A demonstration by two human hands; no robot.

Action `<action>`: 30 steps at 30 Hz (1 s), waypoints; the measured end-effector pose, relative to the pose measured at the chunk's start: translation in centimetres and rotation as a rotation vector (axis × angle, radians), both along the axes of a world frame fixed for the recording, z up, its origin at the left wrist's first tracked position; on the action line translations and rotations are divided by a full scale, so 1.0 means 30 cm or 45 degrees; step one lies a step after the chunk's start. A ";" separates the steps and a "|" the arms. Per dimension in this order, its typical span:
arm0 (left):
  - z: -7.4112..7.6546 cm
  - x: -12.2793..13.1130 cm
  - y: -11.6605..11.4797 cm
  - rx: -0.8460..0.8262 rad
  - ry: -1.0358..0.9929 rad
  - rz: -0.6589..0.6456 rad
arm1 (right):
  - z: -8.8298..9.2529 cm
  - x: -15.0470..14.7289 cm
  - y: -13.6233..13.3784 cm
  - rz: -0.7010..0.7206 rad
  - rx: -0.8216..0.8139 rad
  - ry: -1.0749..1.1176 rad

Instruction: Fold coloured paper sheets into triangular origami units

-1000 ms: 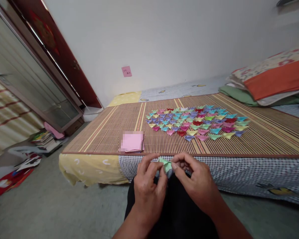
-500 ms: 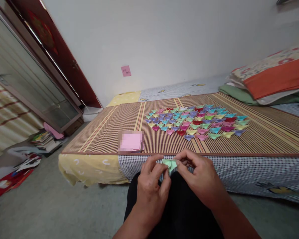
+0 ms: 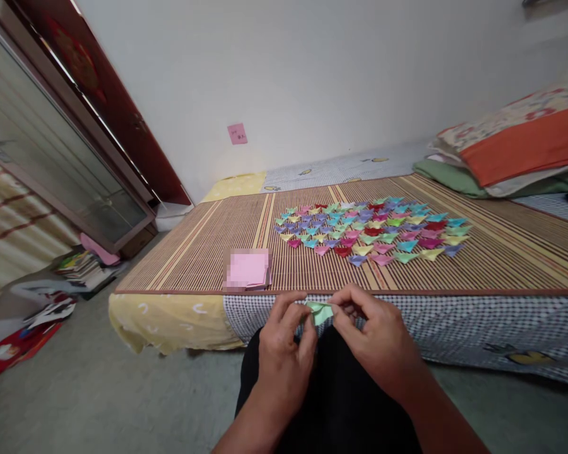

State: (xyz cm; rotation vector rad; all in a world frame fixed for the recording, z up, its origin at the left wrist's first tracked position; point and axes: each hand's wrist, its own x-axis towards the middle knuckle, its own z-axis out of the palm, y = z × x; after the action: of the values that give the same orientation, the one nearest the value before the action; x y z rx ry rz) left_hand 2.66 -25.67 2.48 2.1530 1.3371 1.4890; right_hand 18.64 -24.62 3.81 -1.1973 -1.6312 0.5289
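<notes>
A small folded light green paper [image 3: 320,312] is held between both hands, above my knees and in front of the bed's edge. My left hand [image 3: 286,347] pinches its left side with thumb and fingers. On the right side, my right hand [image 3: 376,331] grips it by a corner between thumb and forefinger. Beyond the hands, many small folded papers [image 3: 370,231] in several colours stand in rows on the striped mat [image 3: 203,246]. A stack of pink paper squares [image 3: 248,269], partly pixelated, lies near the mat's front edge, left of them.
Folded bedding [image 3: 520,154] is piled at the back right. A pink note [image 3: 237,133] is stuck to the wall. Books [image 3: 81,271] and a red item [image 3: 16,350] sit on the left side, below a glass-panelled door [image 3: 61,139].
The view has shifted slightly. The green paper is tilted a little differently between my fingers, and the fingers of my left hand have moved slightly on it.
</notes>
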 end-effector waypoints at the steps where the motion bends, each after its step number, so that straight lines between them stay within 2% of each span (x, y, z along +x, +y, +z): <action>1: -0.003 -0.001 0.003 -0.009 -0.014 -0.005 | -0.002 0.000 0.002 0.010 -0.005 -0.001; 5: -0.010 -0.004 0.009 -0.045 -0.034 -0.029 | -0.015 -0.007 0.010 -0.005 0.035 -0.053; 8: -0.009 -0.007 0.008 -0.061 -0.030 -0.052 | -0.020 -0.017 0.012 -0.040 0.187 -0.099; 11: -0.007 -0.006 0.005 -0.096 -0.023 -0.065 | -0.019 -0.029 0.010 0.007 0.299 -0.145; 14: -0.006 -0.006 0.005 -0.110 -0.005 -0.062 | -0.017 -0.043 0.006 0.054 0.271 -0.212; 21: -0.007 -0.013 0.010 -0.131 0.029 -0.046 | -0.036 -0.059 0.010 0.013 0.296 -0.342; 26: 0.003 -0.018 0.013 -0.229 0.021 -0.087 | -0.042 -0.057 0.016 0.044 0.253 -0.360; 28: 0.008 -0.022 0.015 -0.301 -0.079 -0.109 | -0.038 -0.052 0.017 0.062 0.224 -0.317; 30: 0.012 -0.030 0.018 -0.440 -0.299 -0.127 | -0.032 -0.046 0.016 0.081 0.201 -0.234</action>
State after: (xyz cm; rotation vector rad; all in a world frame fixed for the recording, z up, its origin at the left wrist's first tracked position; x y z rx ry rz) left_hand 1.76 -25.11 2.84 1.7465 1.2752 1.3124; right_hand 17.26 -24.15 2.86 -1.1056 -1.8360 0.3301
